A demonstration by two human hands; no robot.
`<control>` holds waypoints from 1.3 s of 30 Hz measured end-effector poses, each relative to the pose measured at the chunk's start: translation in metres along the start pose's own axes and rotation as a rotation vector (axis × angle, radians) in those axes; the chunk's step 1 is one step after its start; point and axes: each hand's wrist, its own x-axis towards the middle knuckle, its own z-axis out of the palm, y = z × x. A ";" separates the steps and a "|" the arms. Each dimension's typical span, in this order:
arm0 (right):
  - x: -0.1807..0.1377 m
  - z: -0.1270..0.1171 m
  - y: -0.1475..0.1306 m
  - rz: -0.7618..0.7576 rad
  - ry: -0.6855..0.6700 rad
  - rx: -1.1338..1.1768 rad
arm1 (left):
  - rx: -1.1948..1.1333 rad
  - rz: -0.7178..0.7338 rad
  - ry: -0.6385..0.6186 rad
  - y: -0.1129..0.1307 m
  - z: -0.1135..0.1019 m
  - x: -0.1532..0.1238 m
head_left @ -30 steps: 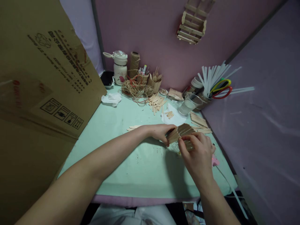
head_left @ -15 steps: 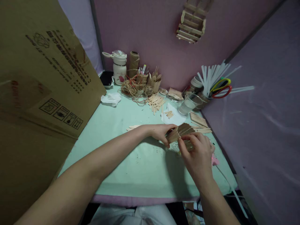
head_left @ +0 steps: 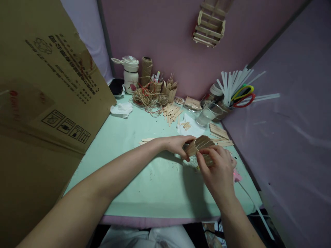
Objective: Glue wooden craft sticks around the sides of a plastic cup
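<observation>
A small piece built of flat wooden craft sticks (head_left: 198,144) is held just above the pale green table (head_left: 144,172), right of centre. My left hand (head_left: 178,145) grips its left end, fingers curled around it. My right hand (head_left: 218,168) pinches its lower right side, thumb and fingers pressed on the sticks. Both forearms reach in from the bottom of the view.
Loose craft sticks (head_left: 172,113) lie behind, with more stacked (head_left: 219,132) at the right. At the back stand a white bottle (head_left: 130,74), a twine spool (head_left: 146,68), tangled twine (head_left: 150,98), a clear cup (head_left: 208,115), and scissors (head_left: 241,96). A cardboard sheet (head_left: 46,96) leans at left.
Almost nothing: both hands stay on the stick piece. The view has shifted slightly.
</observation>
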 end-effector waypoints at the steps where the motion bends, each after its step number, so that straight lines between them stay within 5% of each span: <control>1: 0.000 -0.001 0.000 0.007 -0.007 0.006 | -0.005 0.004 -0.001 0.000 0.000 0.000; 15: 0.010 -0.006 0.006 0.129 -0.375 0.106 | -0.045 0.007 -0.017 0.000 -0.002 0.000; 34: 0.015 -0.003 0.003 0.205 -0.353 0.230 | 0.016 -0.041 -0.013 0.002 -0.001 0.000; 39: 0.012 0.001 0.000 0.149 -0.247 0.121 | 0.016 -0.039 -0.007 0.006 -0.001 -0.001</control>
